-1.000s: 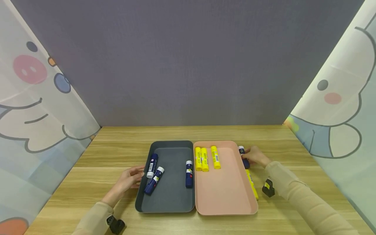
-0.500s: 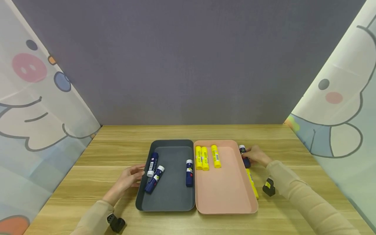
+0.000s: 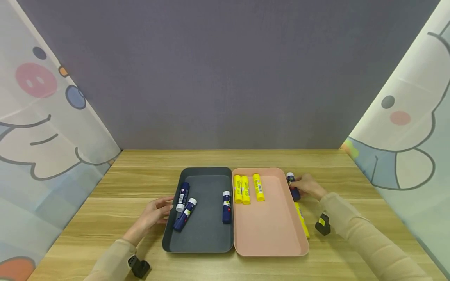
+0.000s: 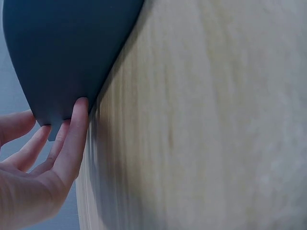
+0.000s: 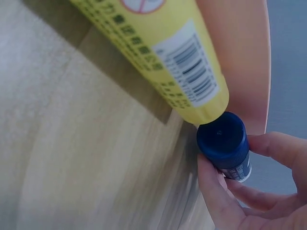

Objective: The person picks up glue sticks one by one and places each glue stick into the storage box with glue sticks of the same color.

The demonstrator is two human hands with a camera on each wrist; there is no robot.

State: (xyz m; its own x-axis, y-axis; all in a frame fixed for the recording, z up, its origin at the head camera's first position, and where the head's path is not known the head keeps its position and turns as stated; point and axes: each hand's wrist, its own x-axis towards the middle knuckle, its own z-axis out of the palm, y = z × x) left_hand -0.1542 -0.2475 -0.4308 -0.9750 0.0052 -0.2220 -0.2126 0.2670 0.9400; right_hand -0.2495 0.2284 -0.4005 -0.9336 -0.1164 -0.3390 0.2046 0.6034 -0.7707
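My right hand (image 3: 308, 186) pinches a dark blue glue stick (image 3: 295, 194) with a white cap, just outside the pink tray's right wall. In the right wrist view, thumb and fingers sit on either side of that blue glue stick (image 5: 221, 139). A yellow glue stick (image 3: 302, 220) lies nearer me along the same wall, its end close to the blue one. My left hand (image 3: 153, 214) touches the outer left wall of the dark grey tray (image 3: 207, 242). Its fingertips rest against that tray (image 4: 67, 57) in the left wrist view, fingers loosely extended.
The pink tray (image 3: 270, 238) stands against the grey one and holds three yellow glue sticks (image 3: 245, 190) at its far end. Inside the grey tray are three blue glue sticks (image 3: 226, 207). A grey panel (image 3: 225, 78) rises behind the wooden table (image 3: 151, 168).
The blue glue stick in my right hand has shifted very slightly to the right, away from the pink tray. My left hand stays in place on the grey tray.
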